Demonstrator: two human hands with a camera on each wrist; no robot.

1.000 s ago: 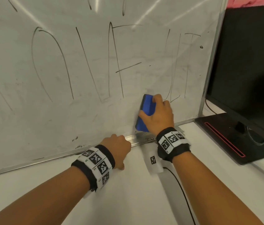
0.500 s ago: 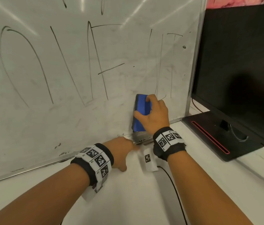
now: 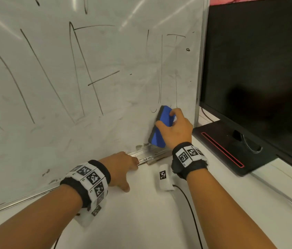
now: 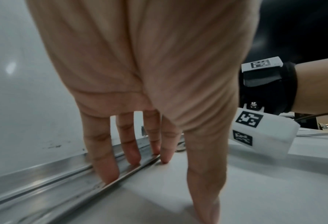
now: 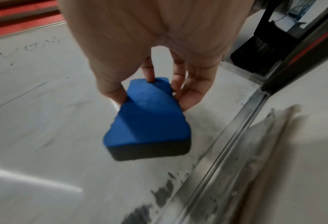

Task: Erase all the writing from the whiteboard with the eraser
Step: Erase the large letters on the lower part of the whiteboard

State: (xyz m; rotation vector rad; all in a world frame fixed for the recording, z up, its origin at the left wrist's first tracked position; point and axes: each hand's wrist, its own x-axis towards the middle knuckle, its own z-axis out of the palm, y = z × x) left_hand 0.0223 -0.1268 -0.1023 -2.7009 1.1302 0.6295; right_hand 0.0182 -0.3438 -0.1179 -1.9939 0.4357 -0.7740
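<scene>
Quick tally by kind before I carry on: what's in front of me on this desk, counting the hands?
Hands: 2, left hand and right hand
Erasers: 1, blue eraser
Whiteboards: 1, whiteboard
Monitors: 1, black monitor
Wrist bands with markers: 2
Total: 7
</scene>
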